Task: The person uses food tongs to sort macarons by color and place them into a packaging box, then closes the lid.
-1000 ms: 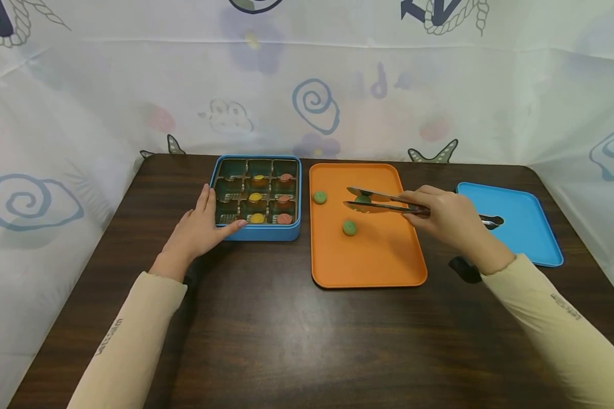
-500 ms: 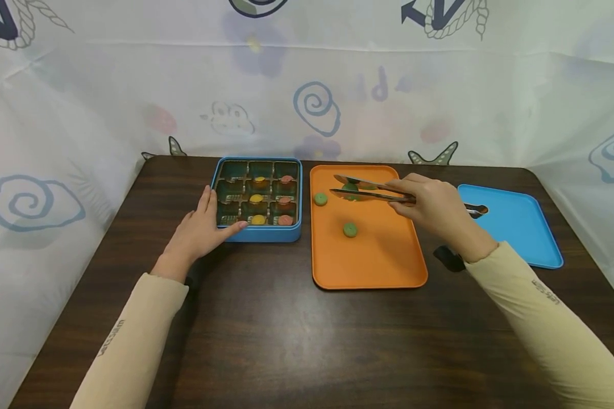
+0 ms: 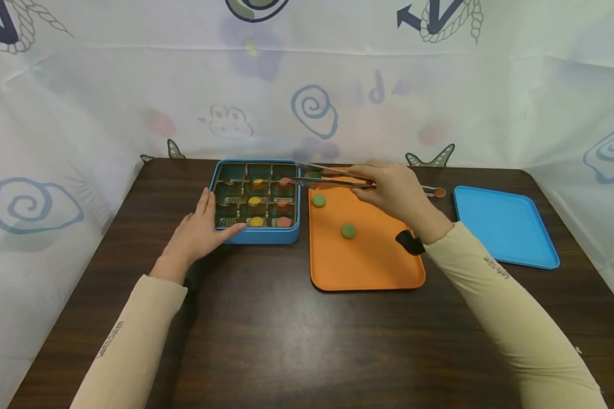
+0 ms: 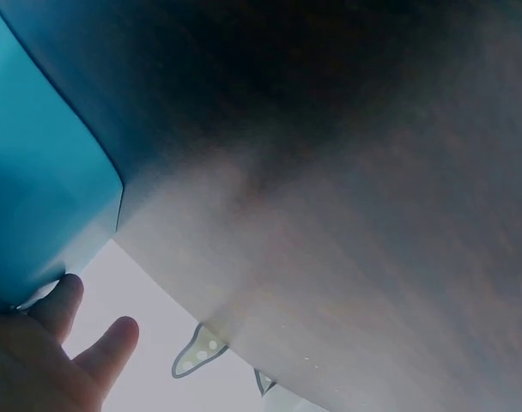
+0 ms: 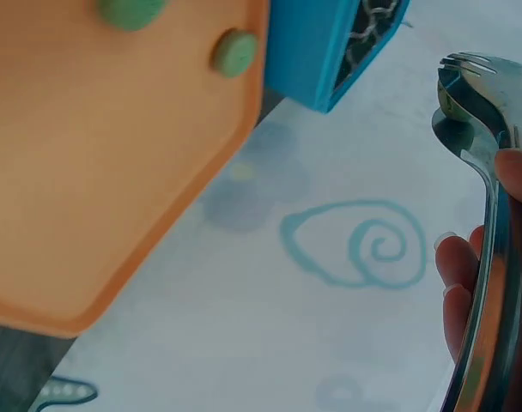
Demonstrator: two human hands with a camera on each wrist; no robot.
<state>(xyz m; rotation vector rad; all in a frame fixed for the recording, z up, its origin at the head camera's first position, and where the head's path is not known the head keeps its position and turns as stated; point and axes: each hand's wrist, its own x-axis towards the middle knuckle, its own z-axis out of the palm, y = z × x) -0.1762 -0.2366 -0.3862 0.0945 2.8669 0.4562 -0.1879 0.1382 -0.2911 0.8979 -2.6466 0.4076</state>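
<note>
My right hand (image 3: 396, 190) grips metal serving tongs (image 3: 332, 183), one end spoon-shaped and the other fork-tined. Between the tong ends sits a small green round piece (image 5: 450, 107), held over the back left of the orange tray (image 3: 368, 261). The tong tips overlap the right rim of a blue box (image 3: 261, 236) in the head view. Yellow pieces (image 3: 256, 221) fill its middle column of compartments and pink pieces (image 3: 283, 222) its right one. My left hand (image 3: 191, 233) rests against the box's front left corner, fingers straight along the side, thumb at the front rim.
Two more green pieces lie on the orange tray, one green piece (image 3: 318, 200) near its left edge and another green piece (image 3: 348, 230) further in. A flat blue tray (image 3: 506, 227) lies at the right. A patterned white cloth (image 3: 368, 125) hangs behind the dark wooden table (image 3: 286, 341).
My right hand has carried the tongs and the green piece left and back, from the middle of the orange tray to beside the box. The left hand has kept its place.
</note>
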